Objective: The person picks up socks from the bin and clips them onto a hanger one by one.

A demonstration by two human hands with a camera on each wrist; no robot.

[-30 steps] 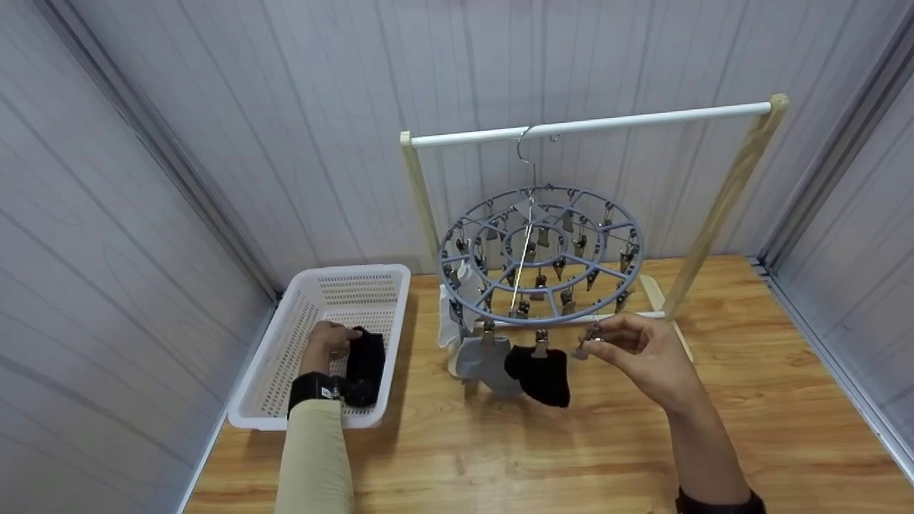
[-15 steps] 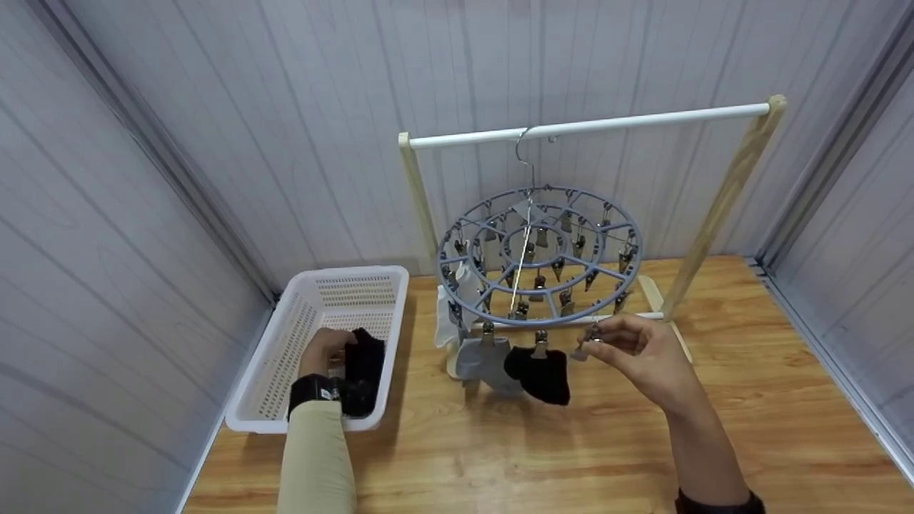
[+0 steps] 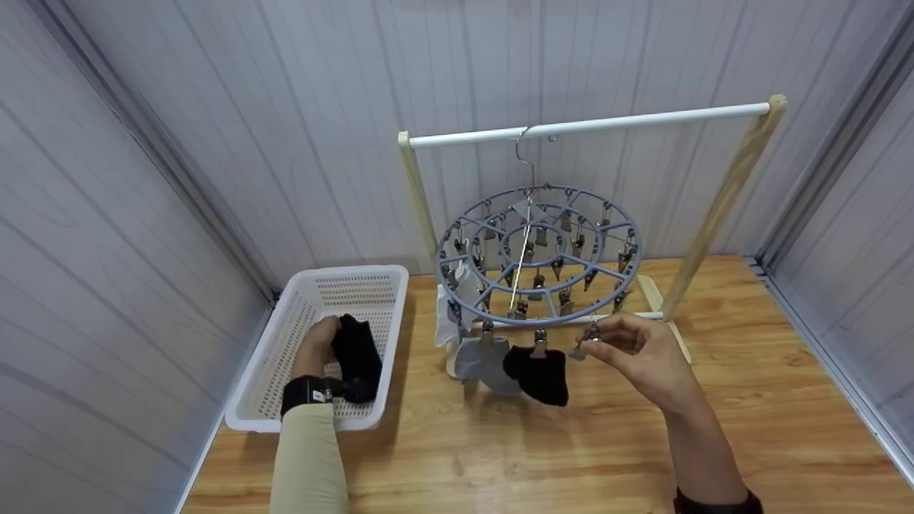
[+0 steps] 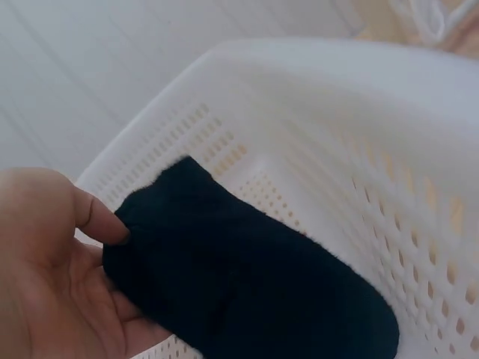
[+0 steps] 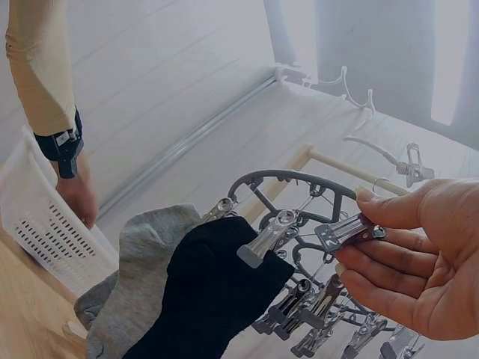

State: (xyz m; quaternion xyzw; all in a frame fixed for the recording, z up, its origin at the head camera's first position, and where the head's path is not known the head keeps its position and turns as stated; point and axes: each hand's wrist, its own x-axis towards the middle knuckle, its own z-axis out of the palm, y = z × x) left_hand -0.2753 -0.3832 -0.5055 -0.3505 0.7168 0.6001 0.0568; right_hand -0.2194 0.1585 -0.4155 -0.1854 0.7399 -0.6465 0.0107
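Inside the white basket (image 3: pixel 246 357), my left hand (image 3: pixel 314 350) pinches a black sock (image 4: pixel 247 277) near one end between thumb and fingers; the rest of it spreads out over the basket's floor side. At the hanger's front edge, my right hand (image 3: pixel 639 353) holds a metal clip (image 5: pixel 350 230) between thumb and fingers, with no cloth in it. Just left of that clip hangs another black sock (image 3: pixel 539 375) from its own clip (image 5: pixel 266 238). Beside it a grey sock (image 3: pixel 485 360) hangs, and a white sock (image 3: pixel 451 314) is further round to the left.
The round blue-grey hanger (image 3: pixel 550 314) with several dangling clips hooks onto the white bar (image 3: pixel 628 123) of a wooden-legged rack (image 3: pixel 728 200). The rack stands on a wood-grain table (image 3: pixel 557 464). Pale panel walls (image 3: pixel 300 128) rise at the back and sides.
My left hand has shifted slightly left with the black sock, whose upper end has risen and tilted. The right hand stays at the clip.
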